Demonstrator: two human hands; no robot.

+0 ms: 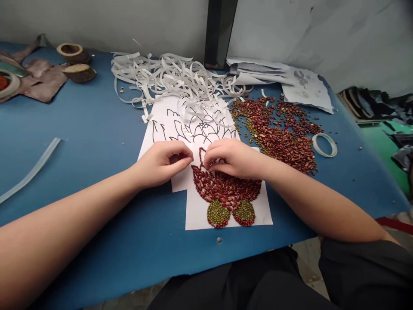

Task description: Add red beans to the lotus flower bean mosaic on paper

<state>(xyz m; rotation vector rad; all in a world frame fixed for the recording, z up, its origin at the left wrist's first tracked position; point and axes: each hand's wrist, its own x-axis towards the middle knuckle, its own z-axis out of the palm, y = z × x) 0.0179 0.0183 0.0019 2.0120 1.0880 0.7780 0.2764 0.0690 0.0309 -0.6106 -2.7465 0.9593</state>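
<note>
A white sheet (196, 215) lies on the blue table, bearing a picture made of red beans (222, 187) with two round patches of green mung beans (218, 213) at its lower end. My right hand (227, 158) rests over the picture's upper part, its fingers curled down near a pointed outline of red beans. Whatever its fingertips hold is hidden. At the sheet's left edge, my left hand (167, 161) has thumb and forefinger pinched together; anything between them is too small to make out. Under both lies another sheet with a black line drawing (203, 127).
Loose red and green beans (284, 137) are heaped at the right, beside a roll of clear tape (324, 145). Curled paper strips (171, 77) and crumpled paper (306, 86) lie along the back. Cut wooden pieces (79, 73) and a translucent strip (35, 170) are at left.
</note>
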